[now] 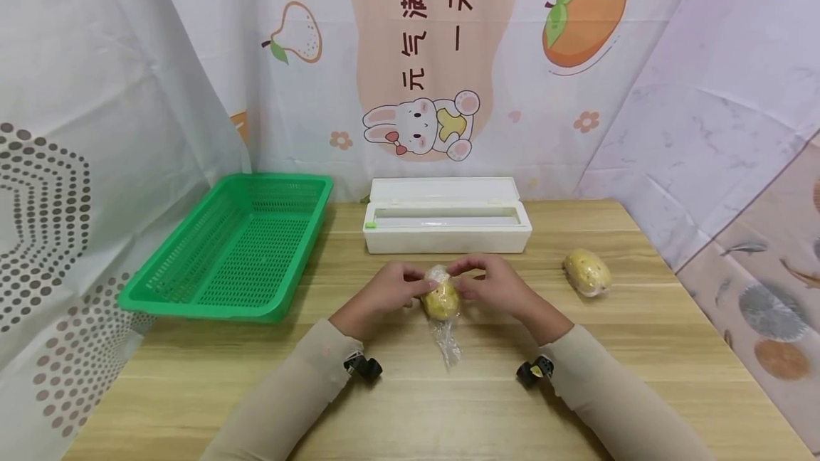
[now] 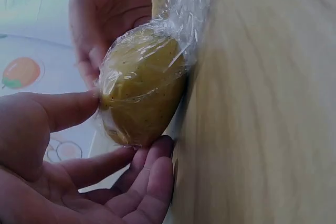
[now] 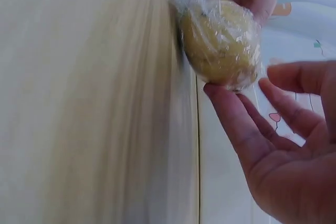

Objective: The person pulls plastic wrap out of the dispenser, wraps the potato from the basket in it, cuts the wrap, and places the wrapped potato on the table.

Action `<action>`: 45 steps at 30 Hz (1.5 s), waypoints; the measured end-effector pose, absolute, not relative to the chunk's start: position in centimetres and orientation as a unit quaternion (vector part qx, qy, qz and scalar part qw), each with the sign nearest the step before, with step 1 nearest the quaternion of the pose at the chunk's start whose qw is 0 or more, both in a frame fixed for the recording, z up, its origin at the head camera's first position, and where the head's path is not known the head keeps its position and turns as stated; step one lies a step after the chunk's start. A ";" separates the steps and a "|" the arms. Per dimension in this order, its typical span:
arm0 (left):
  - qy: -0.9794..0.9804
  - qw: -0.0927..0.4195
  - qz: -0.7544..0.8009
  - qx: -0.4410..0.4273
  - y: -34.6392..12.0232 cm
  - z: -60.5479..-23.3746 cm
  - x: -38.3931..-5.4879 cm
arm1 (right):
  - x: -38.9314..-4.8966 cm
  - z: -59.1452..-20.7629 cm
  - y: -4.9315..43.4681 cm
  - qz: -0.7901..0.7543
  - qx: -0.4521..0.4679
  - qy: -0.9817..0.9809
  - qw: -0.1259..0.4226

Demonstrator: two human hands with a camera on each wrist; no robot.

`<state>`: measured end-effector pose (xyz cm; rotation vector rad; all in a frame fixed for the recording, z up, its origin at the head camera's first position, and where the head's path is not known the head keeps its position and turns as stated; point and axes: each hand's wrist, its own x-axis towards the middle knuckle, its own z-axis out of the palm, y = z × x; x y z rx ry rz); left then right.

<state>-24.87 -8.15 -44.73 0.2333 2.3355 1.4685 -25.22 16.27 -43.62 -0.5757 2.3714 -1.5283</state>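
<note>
A yellow potato (image 1: 442, 301) wrapped in clear cling film sits low over the wooden table, between both hands. A loose tail of film (image 1: 446, 343) trails from it toward the person. My left hand (image 1: 398, 287) holds it from the left; in the left wrist view its thumb (image 2: 73, 109) presses one side of the potato (image 2: 142, 87) and the fingers bear on its end. On the other side is my right hand (image 1: 490, 283). Its fingertips touch the wrapped potato (image 3: 220, 45) in the right wrist view, while the thumb (image 3: 299, 74) stands slightly off the film.
Behind the hands stands a white cling film box (image 1: 448, 239) with its lid raised. A second wrapped potato (image 1: 586, 272) lies on the table (image 1: 640, 375) to the right. At the back left is a green plastic basket (image 1: 211, 308). Printed cloth (image 1: 301, 112) hangs behind the table.
</note>
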 end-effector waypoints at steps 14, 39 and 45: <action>0.811 0.172 0.555 0.069 -9.1 -45.3 -25.8 | -24.0 -43.2 15.9 -0.225 -0.470 0.852 0.056; 0.817 0.170 0.546 0.073 -9.0 -45.3 -25.8 | -23.9 -43.3 15.7 -0.266 -0.463 0.845 0.016; 0.809 0.170 0.558 0.069 -9.0 -45.5 -25.8 | -24.1 -43.7 15.7 -0.309 -0.449 0.838 -0.023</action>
